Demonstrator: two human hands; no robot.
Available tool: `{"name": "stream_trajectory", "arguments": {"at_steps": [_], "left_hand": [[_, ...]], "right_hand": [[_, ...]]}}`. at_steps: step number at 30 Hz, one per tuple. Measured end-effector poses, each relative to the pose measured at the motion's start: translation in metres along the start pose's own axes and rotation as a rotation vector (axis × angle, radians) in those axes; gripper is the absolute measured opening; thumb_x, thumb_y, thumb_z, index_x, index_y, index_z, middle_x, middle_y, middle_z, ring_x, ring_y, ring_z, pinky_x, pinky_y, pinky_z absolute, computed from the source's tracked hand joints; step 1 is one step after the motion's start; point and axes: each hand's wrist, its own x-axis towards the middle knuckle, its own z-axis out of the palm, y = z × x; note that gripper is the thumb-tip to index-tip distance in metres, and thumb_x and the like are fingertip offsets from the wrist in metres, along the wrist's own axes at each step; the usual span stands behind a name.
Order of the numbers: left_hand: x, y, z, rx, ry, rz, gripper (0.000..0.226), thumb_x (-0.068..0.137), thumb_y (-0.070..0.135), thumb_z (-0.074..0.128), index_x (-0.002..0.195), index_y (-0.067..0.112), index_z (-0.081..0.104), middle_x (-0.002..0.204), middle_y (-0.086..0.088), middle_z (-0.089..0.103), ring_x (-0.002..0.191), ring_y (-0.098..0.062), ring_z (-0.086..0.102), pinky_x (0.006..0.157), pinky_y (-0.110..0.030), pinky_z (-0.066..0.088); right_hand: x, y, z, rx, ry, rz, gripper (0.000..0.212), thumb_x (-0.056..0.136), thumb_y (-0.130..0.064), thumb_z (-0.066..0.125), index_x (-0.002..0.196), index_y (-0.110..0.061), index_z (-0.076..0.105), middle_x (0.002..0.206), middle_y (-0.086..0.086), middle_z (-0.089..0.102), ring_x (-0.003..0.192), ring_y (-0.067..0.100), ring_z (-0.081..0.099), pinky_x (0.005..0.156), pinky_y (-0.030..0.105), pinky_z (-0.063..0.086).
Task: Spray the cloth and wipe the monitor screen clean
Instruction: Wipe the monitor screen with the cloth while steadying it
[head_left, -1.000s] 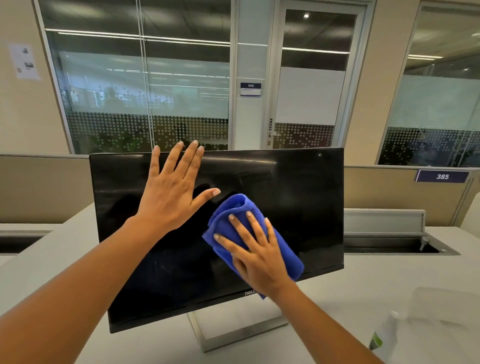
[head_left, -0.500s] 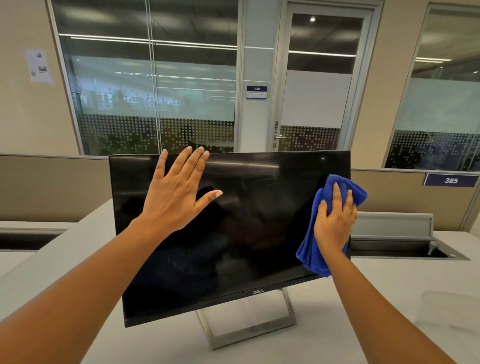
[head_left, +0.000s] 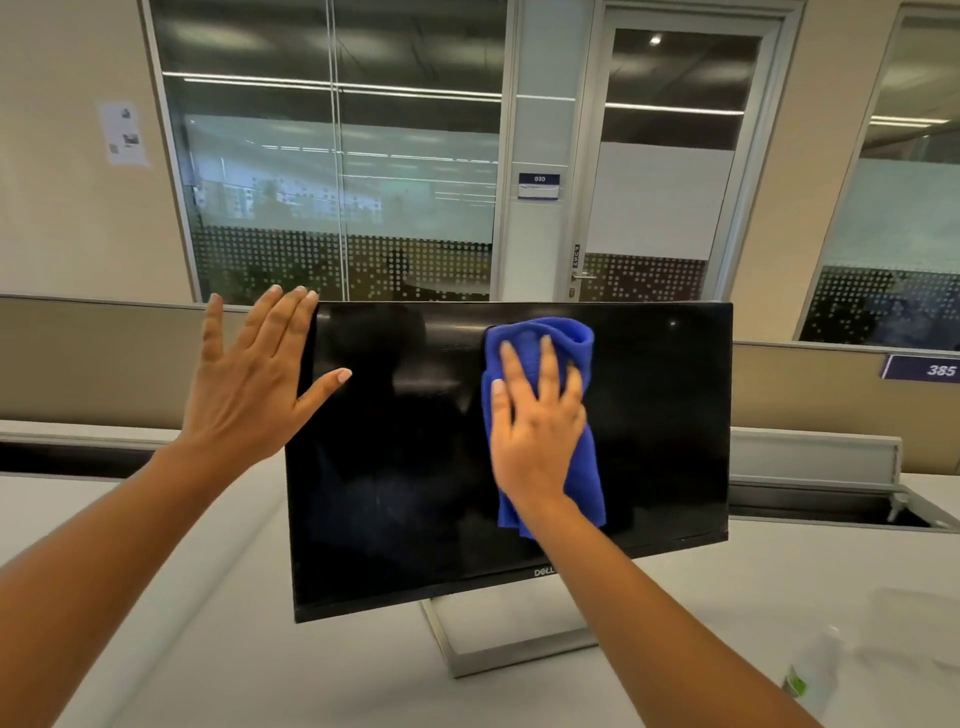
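A black monitor (head_left: 660, 441) with a dark screen stands on a silver stand (head_left: 498, 644) on the white desk. My right hand (head_left: 535, 426) lies flat with straight fingers on a blue cloth (head_left: 558, 338), pressing it against the upper middle of the screen. My left hand (head_left: 254, 384) is spread open at the monitor's upper left corner, its fingers overlapping the left edge and its thumb over the screen. A blurred spray bottle (head_left: 813, 675) with a green label stands at the lower right of the desk.
The white desk (head_left: 260, 649) runs under both arms. A beige partition (head_left: 104, 358) stands behind the monitor, with a cable tray (head_left: 831, 499) open at the right. Glass walls and a door lie beyond.
My right hand slid the cloth from the screen's right edge leftward and up to the upper middle. My left hand now sits at the left corner instead of on the screen.
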Motion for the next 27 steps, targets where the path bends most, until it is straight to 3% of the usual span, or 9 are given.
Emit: {"name": "stream_trajectory", "arguments": {"at_steps": [5,9,12,17,19,22,27], "left_hand": [[-0.001,-0.014,-0.004,0.019,-0.010,-0.016,0.078,0.084,0.060,0.015,0.140,0.007,0.025,0.143,-0.014,0.039,0.137,-0.028,0.029,0.110,-0.059,0.000],[-0.003,-0.019,-0.004,0.004,-0.030,-0.005,0.081,0.084,0.063,0.007,0.140,0.007,0.025,0.145,-0.014,0.037,0.137,-0.026,0.028,0.108,-0.061,0.004],[-0.001,-0.022,-0.004,0.010,-0.032,0.006,0.079,0.084,0.062,0.010,0.140,0.008,0.025,0.145,-0.012,0.036,0.138,-0.024,0.026,0.108,-0.061,0.003],[-0.002,-0.022,0.000,-0.025,-0.013,0.007,0.077,0.085,0.061,0.011,0.141,0.009,0.024,0.146,-0.011,0.035,0.138,-0.024,0.026,0.109,-0.060,0.004],[-0.002,-0.021,0.002,-0.065,-0.001,-0.004,0.076,0.085,0.060,0.013,0.141,0.009,0.024,0.146,-0.011,0.035,0.138,-0.025,0.027,0.109,-0.060,0.005],[-0.002,-0.021,0.003,-0.124,0.012,-0.015,0.076,0.085,0.060,0.012,0.141,0.009,0.024,0.146,-0.011,0.034,0.137,-0.025,0.028,0.110,-0.059,0.005],[-0.005,-0.022,0.007,-0.173,0.015,-0.038,0.084,0.080,0.067,0.004,0.143,0.012,0.019,0.149,-0.009,0.028,0.137,-0.024,0.025,0.111,-0.055,0.004]], "right_hand": [[-0.045,-0.047,0.025,-0.088,-0.104,-0.439,0.044,0.091,-0.040,0.036,0.135,-0.037,0.038,0.149,0.000,0.034,0.136,0.033,0.030,0.102,0.055,0.032],[-0.056,-0.039,0.036,-0.197,-0.123,-0.744,0.048,0.090,-0.040,0.043,0.137,-0.039,0.033,0.149,-0.001,0.032,0.138,0.029,0.027,0.106,0.054,0.031],[-0.039,-0.024,0.033,-0.201,-0.026,-0.658,0.045,0.090,-0.044,0.044,0.134,-0.040,0.037,0.148,0.001,0.034,0.138,0.028,0.026,0.107,0.053,0.029],[-0.008,-0.005,0.023,-0.055,0.089,-0.160,0.048,0.089,-0.044,0.043,0.136,-0.033,0.038,0.151,0.012,0.026,0.139,0.035,0.019,0.107,0.059,0.022],[-0.002,-0.012,0.023,0.032,0.084,-0.068,0.051,0.089,-0.043,0.044,0.138,-0.030,0.036,0.152,0.014,0.021,0.140,0.036,0.015,0.108,0.060,0.023],[-0.005,-0.035,0.029,0.017,0.054,-0.124,0.051,0.090,-0.044,0.041,0.139,-0.031,0.033,0.152,0.009,0.023,0.140,0.036,0.015,0.110,0.058,0.020],[-0.022,-0.072,0.042,-0.071,0.013,-0.387,0.049,0.090,-0.048,0.038,0.137,-0.035,0.036,0.149,0.006,0.031,0.138,0.034,0.024,0.109,0.056,0.020]]}}
